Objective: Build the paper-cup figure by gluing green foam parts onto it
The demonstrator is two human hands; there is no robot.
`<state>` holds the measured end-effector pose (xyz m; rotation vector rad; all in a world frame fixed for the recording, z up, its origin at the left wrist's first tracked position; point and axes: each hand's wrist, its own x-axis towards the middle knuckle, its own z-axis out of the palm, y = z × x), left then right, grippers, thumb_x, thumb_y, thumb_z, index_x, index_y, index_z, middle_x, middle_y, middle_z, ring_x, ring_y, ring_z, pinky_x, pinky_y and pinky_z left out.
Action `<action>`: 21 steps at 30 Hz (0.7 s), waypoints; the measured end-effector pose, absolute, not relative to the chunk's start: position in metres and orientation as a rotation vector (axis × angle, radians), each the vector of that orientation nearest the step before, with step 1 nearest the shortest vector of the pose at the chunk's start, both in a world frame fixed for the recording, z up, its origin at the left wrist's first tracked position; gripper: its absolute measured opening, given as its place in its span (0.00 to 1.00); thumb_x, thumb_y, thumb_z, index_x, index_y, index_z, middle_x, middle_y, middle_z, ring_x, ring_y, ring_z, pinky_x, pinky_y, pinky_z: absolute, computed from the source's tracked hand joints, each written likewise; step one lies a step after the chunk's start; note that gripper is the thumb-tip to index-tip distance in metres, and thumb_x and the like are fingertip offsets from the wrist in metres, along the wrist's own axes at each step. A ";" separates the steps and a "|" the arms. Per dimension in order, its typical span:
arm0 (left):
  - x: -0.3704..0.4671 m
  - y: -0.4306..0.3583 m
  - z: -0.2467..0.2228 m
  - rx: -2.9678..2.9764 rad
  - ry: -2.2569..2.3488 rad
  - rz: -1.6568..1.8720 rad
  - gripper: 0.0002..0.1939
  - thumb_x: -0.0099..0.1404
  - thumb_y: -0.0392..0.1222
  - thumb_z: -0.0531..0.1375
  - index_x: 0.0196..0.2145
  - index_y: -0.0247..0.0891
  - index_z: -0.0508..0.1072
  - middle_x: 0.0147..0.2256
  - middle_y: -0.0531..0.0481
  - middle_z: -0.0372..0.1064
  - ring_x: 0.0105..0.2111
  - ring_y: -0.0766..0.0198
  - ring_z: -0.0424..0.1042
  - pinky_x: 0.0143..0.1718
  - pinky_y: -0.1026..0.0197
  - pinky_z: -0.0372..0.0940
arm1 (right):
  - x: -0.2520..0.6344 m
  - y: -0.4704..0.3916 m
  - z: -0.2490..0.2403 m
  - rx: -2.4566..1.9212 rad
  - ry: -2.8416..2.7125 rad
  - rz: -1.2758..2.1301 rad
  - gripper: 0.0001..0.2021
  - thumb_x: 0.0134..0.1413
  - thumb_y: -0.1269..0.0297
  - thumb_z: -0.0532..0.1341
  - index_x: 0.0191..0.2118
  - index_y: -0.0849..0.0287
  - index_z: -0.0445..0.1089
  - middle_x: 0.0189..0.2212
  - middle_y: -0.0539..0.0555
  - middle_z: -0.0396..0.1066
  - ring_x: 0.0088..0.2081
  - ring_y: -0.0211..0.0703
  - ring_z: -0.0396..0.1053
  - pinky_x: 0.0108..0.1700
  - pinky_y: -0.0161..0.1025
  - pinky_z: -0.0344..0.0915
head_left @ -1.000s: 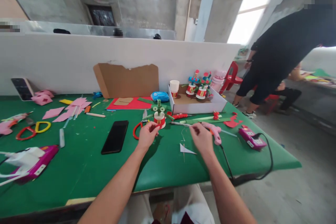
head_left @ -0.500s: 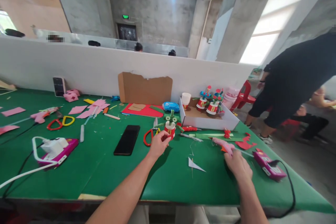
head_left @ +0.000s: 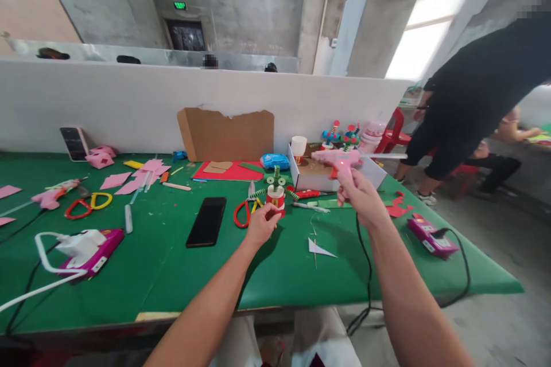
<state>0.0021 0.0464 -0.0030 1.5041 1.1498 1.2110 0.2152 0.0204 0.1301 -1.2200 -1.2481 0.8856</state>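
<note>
My left hand (head_left: 263, 225) pinches the base of a small paper-cup figure (head_left: 275, 198), red and white, with green coiled-paper arms and two round pale eyes. It is held upright just above the green table. My right hand (head_left: 359, 198) is closed around the handle of a pink hot glue gun (head_left: 340, 161), raised in front of a white box. The gun's nozzle points left and a clear glue stick juts from its rear. Scissors (head_left: 243, 213) with red and yellow handles lie behind my left hand. A white paper triangle (head_left: 321, 248) rests on the table between my arms.
The white box (head_left: 365, 175) holds similar figures and a white cup (head_left: 298, 147). A black phone (head_left: 206, 222) lies left of my left hand. Power strips (head_left: 433, 236) sit on both sides. A black cord (head_left: 369, 275) hangs from the glue gun over the table edge. A person stands at right.
My right hand has lifted the glue gun off the table and brought it up and left, nearer the figure. My left hand still holds the figure. The view has shifted slightly.
</note>
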 end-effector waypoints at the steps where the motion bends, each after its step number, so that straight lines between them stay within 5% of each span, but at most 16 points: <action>1: 0.002 0.046 -0.004 1.517 1.150 1.209 0.07 0.55 0.43 0.59 0.24 0.38 0.66 0.16 0.60 0.59 0.16 0.71 0.60 0.19 0.69 0.55 | 0.211 0.025 0.134 -1.238 -1.320 0.839 0.18 0.47 0.48 0.63 0.37 0.57 0.64 0.18 0.42 0.59 0.17 0.32 0.58 0.20 0.33 0.61; 21: 0.002 0.048 -0.008 1.596 1.170 1.182 0.07 0.56 0.43 0.59 0.25 0.38 0.66 0.19 0.58 0.63 0.16 0.71 0.62 0.21 0.68 0.57 | 0.184 0.048 0.151 -1.336 -1.824 0.522 0.12 0.52 0.58 0.57 0.36 0.61 0.66 0.25 0.52 0.68 0.30 0.42 0.65 0.32 0.38 0.59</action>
